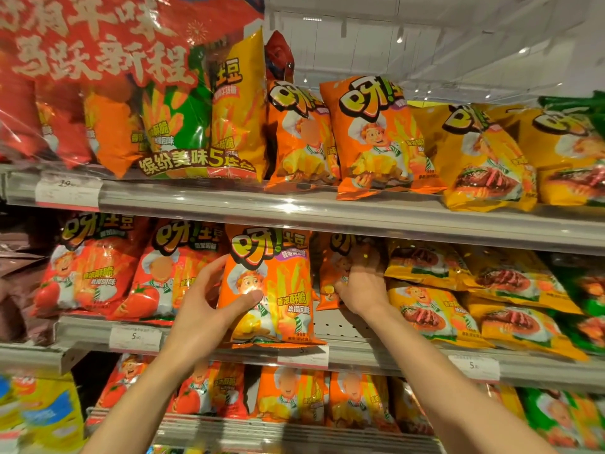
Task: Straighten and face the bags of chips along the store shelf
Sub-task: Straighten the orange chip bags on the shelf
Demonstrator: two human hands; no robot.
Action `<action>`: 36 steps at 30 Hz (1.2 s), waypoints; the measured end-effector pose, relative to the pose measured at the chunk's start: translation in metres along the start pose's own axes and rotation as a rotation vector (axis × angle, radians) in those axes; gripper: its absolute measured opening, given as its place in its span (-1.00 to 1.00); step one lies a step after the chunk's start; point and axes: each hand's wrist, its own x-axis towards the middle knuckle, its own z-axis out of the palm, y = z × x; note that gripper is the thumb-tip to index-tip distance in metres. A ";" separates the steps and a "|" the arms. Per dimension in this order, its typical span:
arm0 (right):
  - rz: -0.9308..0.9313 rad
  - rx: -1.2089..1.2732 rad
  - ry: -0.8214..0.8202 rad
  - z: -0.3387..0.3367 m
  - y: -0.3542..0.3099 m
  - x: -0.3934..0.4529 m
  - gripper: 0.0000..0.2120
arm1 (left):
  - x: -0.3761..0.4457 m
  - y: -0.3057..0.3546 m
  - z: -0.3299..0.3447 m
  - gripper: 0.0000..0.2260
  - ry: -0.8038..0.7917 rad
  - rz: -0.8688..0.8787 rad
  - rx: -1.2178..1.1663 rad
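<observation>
On the middle shelf [343, 326], my left hand [209, 309] pinches the front orange bag [268, 286], standing upright. My right hand [360, 283] closes around the orange bag behind [330, 257]. Next I probably pull that one forward.

my left hand [209, 309]: arm raised forward, fingers spread, thumb curled in a pinch | my right hand [361, 286]: arm reached further in, fingers bunched, back toward me

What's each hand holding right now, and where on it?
The left hand grips the front orange chip bag by its left edge, thumb across the front. The right hand clutches the orange bag behind at its lower front.
</observation>
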 end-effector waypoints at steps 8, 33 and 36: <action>0.032 0.000 0.075 0.022 -0.003 0.012 -0.48 | -0.005 0.002 0.001 -0.35 0.003 -0.008 0.026; -0.203 0.624 0.066 -0.004 0.045 -0.090 -0.18 | 0.012 0.015 0.123 -0.29 -0.167 0.078 0.285; -0.231 0.580 0.116 0.007 0.046 -0.087 -0.23 | 0.007 0.006 0.106 -0.47 -0.075 0.273 0.401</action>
